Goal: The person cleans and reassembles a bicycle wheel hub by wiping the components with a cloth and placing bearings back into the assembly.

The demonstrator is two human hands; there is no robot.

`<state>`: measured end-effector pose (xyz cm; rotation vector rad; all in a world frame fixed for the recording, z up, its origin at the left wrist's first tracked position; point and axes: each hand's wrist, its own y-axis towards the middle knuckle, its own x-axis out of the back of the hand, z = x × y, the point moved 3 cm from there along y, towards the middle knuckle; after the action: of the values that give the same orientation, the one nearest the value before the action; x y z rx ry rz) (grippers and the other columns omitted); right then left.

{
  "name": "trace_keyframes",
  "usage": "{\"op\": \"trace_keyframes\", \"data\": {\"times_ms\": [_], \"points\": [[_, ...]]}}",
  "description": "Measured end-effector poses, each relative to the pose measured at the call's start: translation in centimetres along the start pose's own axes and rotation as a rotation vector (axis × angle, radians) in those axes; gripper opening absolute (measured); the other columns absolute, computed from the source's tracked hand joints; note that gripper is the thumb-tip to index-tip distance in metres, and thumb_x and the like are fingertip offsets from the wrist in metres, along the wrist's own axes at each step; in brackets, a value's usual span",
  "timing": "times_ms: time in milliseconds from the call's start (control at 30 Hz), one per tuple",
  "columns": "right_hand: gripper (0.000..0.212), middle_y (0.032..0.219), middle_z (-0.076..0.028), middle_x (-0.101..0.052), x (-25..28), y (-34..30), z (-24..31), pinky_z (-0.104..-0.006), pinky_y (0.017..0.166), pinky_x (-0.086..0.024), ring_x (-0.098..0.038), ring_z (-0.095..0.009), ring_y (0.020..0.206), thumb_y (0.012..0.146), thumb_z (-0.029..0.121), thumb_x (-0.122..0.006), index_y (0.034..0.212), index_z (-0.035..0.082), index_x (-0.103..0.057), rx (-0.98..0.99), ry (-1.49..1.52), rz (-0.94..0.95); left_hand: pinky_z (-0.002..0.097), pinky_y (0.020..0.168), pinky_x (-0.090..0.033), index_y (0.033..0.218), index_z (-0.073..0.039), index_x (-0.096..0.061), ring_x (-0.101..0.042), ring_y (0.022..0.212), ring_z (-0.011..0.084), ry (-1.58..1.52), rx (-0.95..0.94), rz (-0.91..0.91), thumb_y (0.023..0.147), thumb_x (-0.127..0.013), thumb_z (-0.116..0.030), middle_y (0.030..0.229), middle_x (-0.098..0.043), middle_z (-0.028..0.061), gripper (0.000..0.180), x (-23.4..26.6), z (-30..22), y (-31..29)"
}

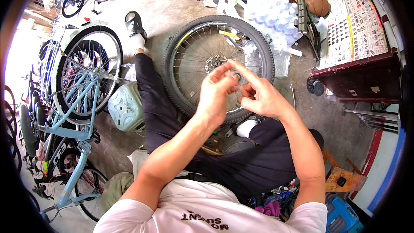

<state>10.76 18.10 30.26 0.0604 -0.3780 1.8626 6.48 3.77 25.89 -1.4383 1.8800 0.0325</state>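
Note:
Above the wheel my left hand (215,92) is closed, with bent fingers around a small round metal part (236,76) that looks like a ring. Its exact kind is too small to tell. My right hand (264,97) is right beside it, index finger reaching to the left fingertips, thumb and other fingers curled in; whether something small sits in them is hidden. Below both hands a spoked bicycle wheel (169,56) with a knobby black tyre lies flat between my legs. A brake disc (214,61) surrounds its hub.
A pale plastic stool (125,107) and a light-blue bicycle (69,133) stand at the left. Clear plastic bottles (271,15) in wrapping lie at the far right, near a ball (318,3). A dark red cabinet (358,77) is at the right, a blue case (340,215) at the near right.

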Motion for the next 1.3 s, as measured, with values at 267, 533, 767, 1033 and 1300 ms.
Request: {"op": "trace_keyframes", "data": {"times_ms": [267, 533, 767, 1033, 1300], "points": [[0.093, 0.061, 0.005, -0.040, 0.0, 0.4, -0.2, -0.0243, 0.057, -0.035, -0.037, -0.005, 0.057, 0.076, 0.000, -0.058, 0.160, 0.015, -0.022, 0.041, 0.051, -0.028, 0.0274, 0.077, -0.047, 0.129, 0.006, -0.055, -0.058, 0.082, 0.0096, 0.029, 0.002, 0.003, 0.088, -0.064, -0.007, 0.095, -0.063, 0.0003, 0.043, -0.3, -0.1, 0.1], [0.093, 0.061, 0.005, -0.040, 0.2, 0.3, -0.1, -0.0241, 0.057, -0.036, -0.037, -0.005, 0.057, 0.075, -0.001, -0.056, 0.160, 0.016, -0.023, 0.009, 0.045, -0.027, 0.0270, 0.075, -0.048, 0.129, 0.003, -0.055, -0.059, 0.082, 0.0098, -0.046, 0.086, 0.015, 0.089, -0.065, -0.007, 0.093, -0.064, 0.0012, 0.042, -1.1, 0.0, -0.3], [0.088, 0.056, 0.002, -0.041, 0.0, 0.6, -0.2, -0.0260, 0.056, -0.039, -0.041, -0.007, 0.053, 0.076, 0.002, -0.061, 0.158, 0.018, -0.030, 0.044, 0.106, -0.100, 0.0268, 0.076, -0.048, 0.126, 0.002, -0.058, -0.060, 0.081, 0.0099, -0.002, 0.049, 0.036, 0.086, -0.068, -0.005, 0.093, -0.065, 0.0008, 0.042, -1.2, -0.7, 0.1], [0.076, 0.058, 0.005, -0.040, 2.0, -0.2, -1.3, -0.0236, 0.055, -0.035, -0.038, -0.004, 0.057, 0.082, -0.003, -0.054, 0.154, 0.015, -0.037, 0.075, -0.114, -0.305, 0.0267, 0.077, -0.048, 0.129, 0.000, -0.058, -0.059, 0.081, 0.0099, -0.003, -0.042, -0.056, 0.088, -0.068, -0.007, 0.094, -0.066, 0.0018, 0.044, 0.9, -1.5, 2.5], [0.084, 0.063, 0.000, -0.043, 0.3, 1.1, -0.9, -0.0275, 0.060, -0.040, -0.044, -0.010, 0.059, 0.079, 0.000, -0.055, 0.157, 0.017, -0.029, 0.074, -0.022, -0.144, 0.0255, 0.075, -0.046, 0.132, 0.002, -0.054, -0.059, 0.084, 0.0086, -0.063, 0.017, -0.045, 0.086, -0.069, -0.006, 0.096, -0.063, -0.0002, 0.049, 0.6, -0.6, 2.2]]}}
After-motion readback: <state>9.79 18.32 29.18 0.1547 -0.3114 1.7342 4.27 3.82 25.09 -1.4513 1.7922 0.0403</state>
